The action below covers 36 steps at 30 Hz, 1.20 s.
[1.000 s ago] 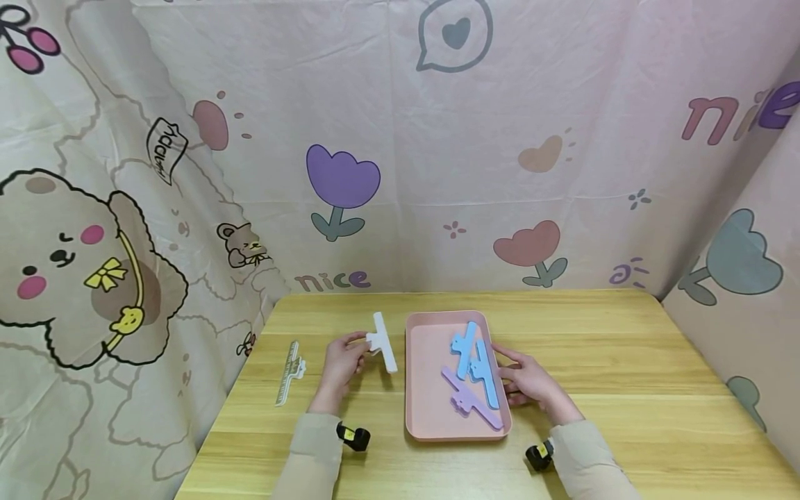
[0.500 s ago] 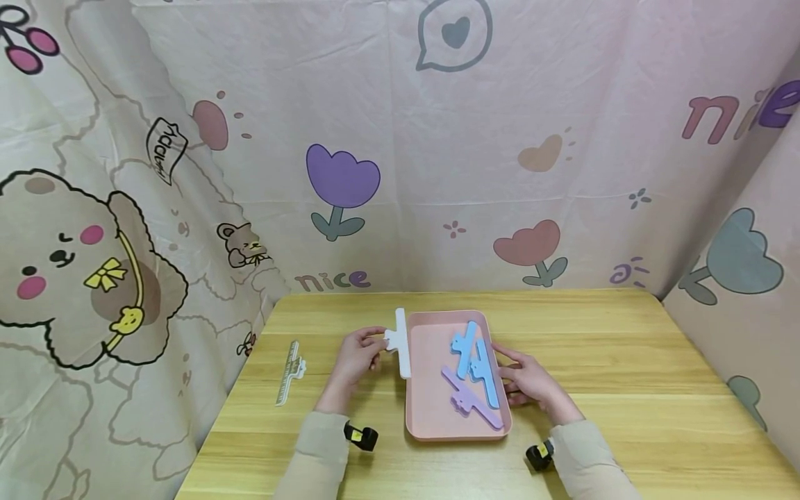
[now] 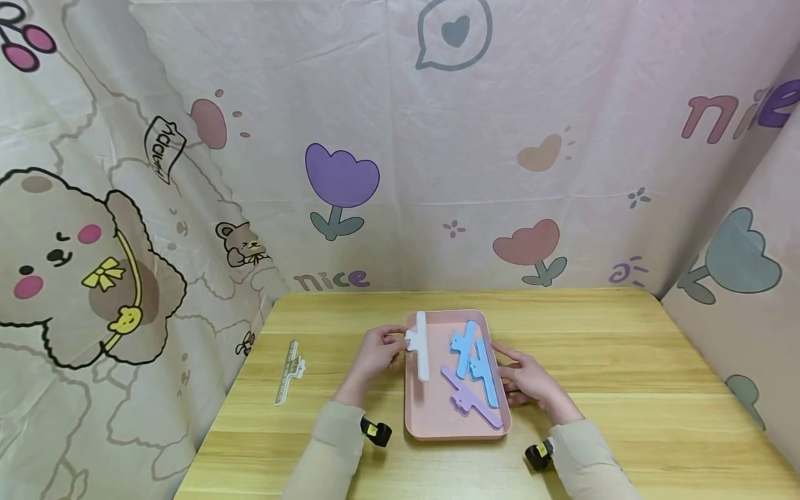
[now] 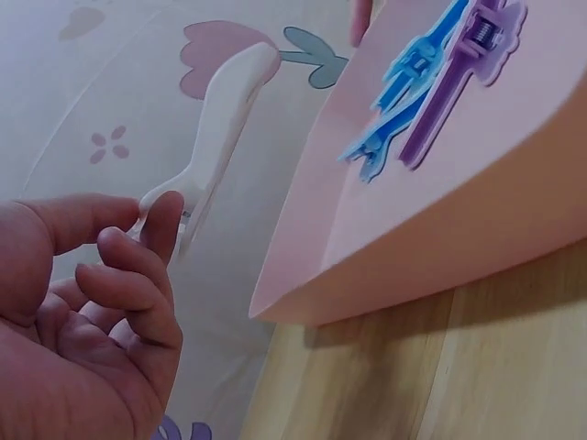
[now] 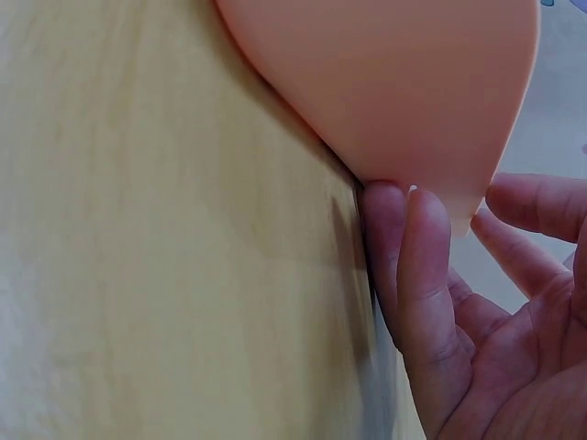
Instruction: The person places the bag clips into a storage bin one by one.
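My left hand pinches a long white clip by its handle, between thumb and index finger. In the left wrist view, that clip is held up in the air beside the tray; from the head it appears over the left part of the pink tray. Inside the tray lie two blue clips and a purple clip. My right hand rests against the tray's right wall, its fingers loosely spread and touching the outside.
A see-through clip with ruler-like marks lies on the wooden table to the left. Printed curtains hang behind the table and at both sides. Each wrist wears a small black camera.
My left hand has carried the white clip rightward, from left of the tray to over its left part. The clip has turned nearly straight. My right hand has stayed at the tray's side.
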Each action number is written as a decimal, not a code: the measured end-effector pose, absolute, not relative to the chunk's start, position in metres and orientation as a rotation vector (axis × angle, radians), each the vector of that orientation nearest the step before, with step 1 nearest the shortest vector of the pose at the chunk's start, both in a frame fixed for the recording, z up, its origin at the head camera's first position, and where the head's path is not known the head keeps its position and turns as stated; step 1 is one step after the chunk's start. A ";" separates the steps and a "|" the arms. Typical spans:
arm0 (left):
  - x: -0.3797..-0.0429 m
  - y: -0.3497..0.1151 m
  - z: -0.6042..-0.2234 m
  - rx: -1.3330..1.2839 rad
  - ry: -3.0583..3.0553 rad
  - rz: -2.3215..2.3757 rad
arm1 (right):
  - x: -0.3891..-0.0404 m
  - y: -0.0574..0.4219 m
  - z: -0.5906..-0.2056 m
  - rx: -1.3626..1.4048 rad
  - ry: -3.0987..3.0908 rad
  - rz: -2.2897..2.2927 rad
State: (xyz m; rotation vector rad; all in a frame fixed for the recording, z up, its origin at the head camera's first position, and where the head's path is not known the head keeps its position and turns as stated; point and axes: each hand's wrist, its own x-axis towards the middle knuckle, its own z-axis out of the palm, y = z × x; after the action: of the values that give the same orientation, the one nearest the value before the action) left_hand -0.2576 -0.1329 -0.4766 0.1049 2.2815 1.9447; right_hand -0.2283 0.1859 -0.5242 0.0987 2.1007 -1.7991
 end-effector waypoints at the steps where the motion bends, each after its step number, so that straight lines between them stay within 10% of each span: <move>1: -0.259 -0.131 -0.477 0.104 2.276 1.938 | -0.228 0.186 -0.524 0.100 2.097 -1.800; 36: -0.289 -0.095 -0.494 -0.023 2.276 1.853 | -0.228 0.186 -0.524 0.089 2.113 -1.802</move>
State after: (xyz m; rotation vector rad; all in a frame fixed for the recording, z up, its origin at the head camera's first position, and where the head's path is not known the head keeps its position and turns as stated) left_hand -0.2889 -0.0952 -0.4939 -0.0231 2.2763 1.8532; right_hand -0.2278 0.1862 -0.5237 0.0894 2.1126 -1.8016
